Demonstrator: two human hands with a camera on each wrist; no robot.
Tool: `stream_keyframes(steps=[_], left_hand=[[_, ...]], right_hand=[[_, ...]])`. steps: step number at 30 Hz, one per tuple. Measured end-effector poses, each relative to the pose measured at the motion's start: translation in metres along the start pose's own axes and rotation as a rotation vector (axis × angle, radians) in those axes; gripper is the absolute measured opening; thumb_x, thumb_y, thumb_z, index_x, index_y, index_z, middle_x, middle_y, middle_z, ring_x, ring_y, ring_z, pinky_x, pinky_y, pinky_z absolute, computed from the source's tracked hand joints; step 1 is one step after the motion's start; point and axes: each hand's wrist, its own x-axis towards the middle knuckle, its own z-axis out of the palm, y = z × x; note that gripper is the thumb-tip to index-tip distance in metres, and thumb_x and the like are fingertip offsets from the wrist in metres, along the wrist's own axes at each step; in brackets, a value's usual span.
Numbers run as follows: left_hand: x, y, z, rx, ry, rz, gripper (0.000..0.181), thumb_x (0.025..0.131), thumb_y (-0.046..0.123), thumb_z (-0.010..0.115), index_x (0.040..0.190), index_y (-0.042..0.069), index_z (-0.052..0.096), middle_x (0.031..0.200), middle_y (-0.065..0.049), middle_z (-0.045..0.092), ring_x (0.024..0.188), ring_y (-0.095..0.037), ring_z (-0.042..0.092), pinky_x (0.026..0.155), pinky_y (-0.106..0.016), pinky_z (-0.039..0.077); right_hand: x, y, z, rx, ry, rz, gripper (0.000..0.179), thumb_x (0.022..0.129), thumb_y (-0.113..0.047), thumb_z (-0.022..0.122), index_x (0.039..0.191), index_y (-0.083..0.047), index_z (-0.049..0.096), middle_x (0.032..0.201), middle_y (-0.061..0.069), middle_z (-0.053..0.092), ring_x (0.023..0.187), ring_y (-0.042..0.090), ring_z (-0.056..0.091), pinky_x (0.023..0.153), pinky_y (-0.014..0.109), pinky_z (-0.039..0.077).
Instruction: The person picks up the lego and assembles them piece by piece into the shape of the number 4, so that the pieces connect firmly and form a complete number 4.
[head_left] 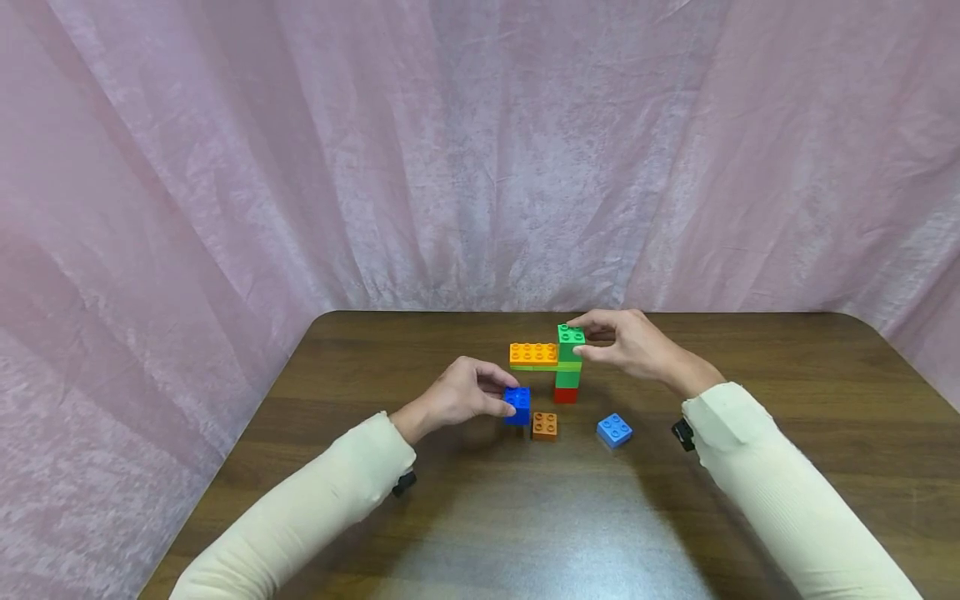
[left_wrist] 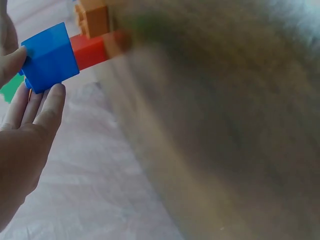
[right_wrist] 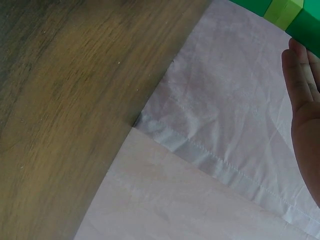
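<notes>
My left hand (head_left: pixel 468 390) pinches a dark blue brick (head_left: pixel 517 405) between thumb and fingers, its studs facing up in the head view. The same blue brick (left_wrist: pixel 52 57) shows large in the left wrist view. Behind it stands a tower: a red brick (head_left: pixel 566 395) at the bottom, a green brick (head_left: pixel 567 379) over it, then a long lime plate (head_left: pixel 529 367) jutting left with an orange brick (head_left: pixel 533 353) on it. A green brick (head_left: pixel 571 343) tops the tower, and my right hand (head_left: pixel 628 340) holds it with thumb in front and fingers behind.
A small brown-orange brick (head_left: pixel 544 426) lies on the wooden table (head_left: pixel 330 375) just in front of the tower. To its right is a lighter blue brick (head_left: pixel 615 430). A pink curtain (head_left: pixel 480 167) hangs behind the table's far edge.
</notes>
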Motion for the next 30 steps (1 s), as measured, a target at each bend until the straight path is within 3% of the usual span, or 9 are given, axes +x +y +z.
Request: stream_keyframes(steps=[10, 16, 30], left_hand=[[0.003, 0.031, -0.021, 0.024, 0.049, 0.063, 0.03, 0.08, -0.001, 0.082, 0.109, -0.004, 0.073, 0.104, -0.014, 0.074, 0.093, -0.022, 0.072, 0.084, -0.031, 0.057], [0.009, 0.044, -0.033, 0.04, 0.078, 0.061, 0.032, 0.08, 0.001, 0.082, 0.111, -0.001, 0.074, 0.106, -0.012, 0.073, 0.093, -0.021, 0.071, 0.08, -0.03, 0.058], [0.029, 0.038, -0.035, 0.065, 0.134, 0.061, 0.031, 0.083, 0.006, 0.081, 0.113, 0.003, 0.075, 0.107, -0.011, 0.073, 0.094, -0.021, 0.069, 0.079, -0.029, 0.058]], right_hand=[[0.0, 0.0, 0.001, -0.008, 0.01, -0.001, 0.036, 0.089, -0.008, 0.077, 0.123, -0.002, 0.067, 0.109, 0.014, 0.072, 0.101, 0.03, 0.069, 0.09, 0.046, 0.055], [0.0, 0.001, 0.003, 0.014, 0.011, 0.007, 0.035, 0.089, -0.008, 0.076, 0.122, -0.002, 0.066, 0.109, 0.014, 0.072, 0.101, 0.029, 0.069, 0.089, 0.045, 0.055], [-0.001, 0.001, 0.003, 0.017, 0.015, 0.023, 0.036, 0.089, -0.01, 0.077, 0.122, -0.002, 0.066, 0.11, 0.013, 0.071, 0.102, 0.029, 0.068, 0.09, 0.046, 0.055]])
